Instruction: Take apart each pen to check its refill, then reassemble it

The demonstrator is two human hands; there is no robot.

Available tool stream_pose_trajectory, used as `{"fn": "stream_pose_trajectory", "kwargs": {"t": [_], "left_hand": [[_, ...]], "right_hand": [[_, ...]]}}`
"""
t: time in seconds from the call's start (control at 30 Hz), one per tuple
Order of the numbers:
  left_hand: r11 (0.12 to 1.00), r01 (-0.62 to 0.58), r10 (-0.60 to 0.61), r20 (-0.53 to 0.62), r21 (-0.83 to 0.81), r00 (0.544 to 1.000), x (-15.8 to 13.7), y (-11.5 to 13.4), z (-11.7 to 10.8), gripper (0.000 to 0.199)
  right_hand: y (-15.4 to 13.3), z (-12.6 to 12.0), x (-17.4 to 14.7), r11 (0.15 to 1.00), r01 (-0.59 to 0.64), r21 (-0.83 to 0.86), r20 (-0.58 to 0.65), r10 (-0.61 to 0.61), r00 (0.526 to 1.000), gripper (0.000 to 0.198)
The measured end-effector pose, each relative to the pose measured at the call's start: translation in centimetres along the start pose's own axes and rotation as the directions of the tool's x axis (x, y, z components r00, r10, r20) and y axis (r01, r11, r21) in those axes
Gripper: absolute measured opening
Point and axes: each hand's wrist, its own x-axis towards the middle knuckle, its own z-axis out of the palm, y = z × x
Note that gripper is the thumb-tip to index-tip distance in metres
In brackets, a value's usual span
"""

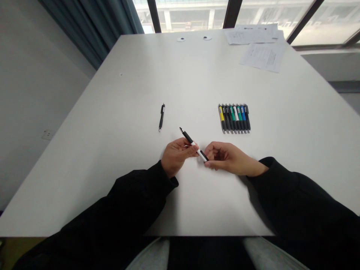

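Between my hands, above the near middle of the table (112, 123), is a white ballpoint pen (200, 152) with a black grip, its tip pointing up and to the left. My left hand (177, 153) pinches the pen's barrel between thumb and fingers. At the lower end, my right hand (227, 157) has its thumb and fingertips closed on the pen's clip end. Farther left on the table lies a single black pen (161, 117). Ahead of my right hand several pens (234, 119) lie side by side in a row, with yellow, black, green, white and blue barrels.
Printed papers (263, 56) lie at the far right corner, beside the window. Two small white oval pieces (207, 38) sit near the far edge. A dark blue curtain (95, 26) hangs behind the left corner, and a wall socket (48, 134) is at left.
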Motion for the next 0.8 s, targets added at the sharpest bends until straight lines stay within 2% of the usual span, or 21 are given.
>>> {"fn": "stream_pose_trajectory", "kwargs": {"t": [0.1, 0.2, 0.3, 0.37, 0.43, 0.53, 0.73, 0.8], "left_hand": [[0.998, 0.013, -0.015, -0.031, -0.062, 0.999, -0.2, 0.3, 0.1, 0.040], [0.995, 0.065, -0.067, -0.018, -0.080, 0.998, -0.4, 0.6, 0.3, 0.042], [0.983, 0.182, -0.178, 0.122, -0.017, 0.976, -0.7, 0.6, 0.4, 0.043], [0.961, 0.273, -0.273, 0.237, 0.033, 0.932, -1.0, 0.5, 0.5, 0.046], [0.937, 0.342, -0.346, 0.311, 0.069, 0.885, -1.3, 0.5, 0.6, 0.048], [0.919, 0.377, -0.390, 0.378, 0.111, 0.840, -1.4, 0.4, 0.8, 0.049], [0.925, 0.345, -0.379, 0.438, 0.159, 0.816, -1.1, 0.3, 0.7, 0.048], [0.926, 0.347, -0.376, 0.441, 0.147, 0.815, -1.0, 0.3, 0.7, 0.045]], "right_hand": [[0.2, -0.8, 0.1, 1.000, -0.003, 0.004, -0.108, 0.004, 0.994, 0.025], [0.3, -2.0, 0.4, 0.986, 0.090, 0.141, -0.321, -0.041, 0.946, 0.023], [0.2, -2.5, 0.8, 0.940, 0.188, 0.283, -0.441, -0.047, 0.896, 0.020], [0.1, -2.2, 1.1, 0.922, 0.214, 0.324, -0.463, -0.043, 0.885, 0.024], [0.2, -1.6, 1.3, 0.913, 0.218, 0.344, -0.452, -0.042, 0.891, 0.030], [0.4, -0.8, 1.6, 0.912, 0.212, 0.351, -0.392, -0.063, 0.918, 0.030], [0.6, 0.1, 1.7, 0.897, 0.132, 0.422, -0.142, -0.078, 0.987, 0.036], [0.6, 0.1, 1.7, 0.896, 0.131, 0.423, -0.124, -0.086, 0.989, 0.039]]}}
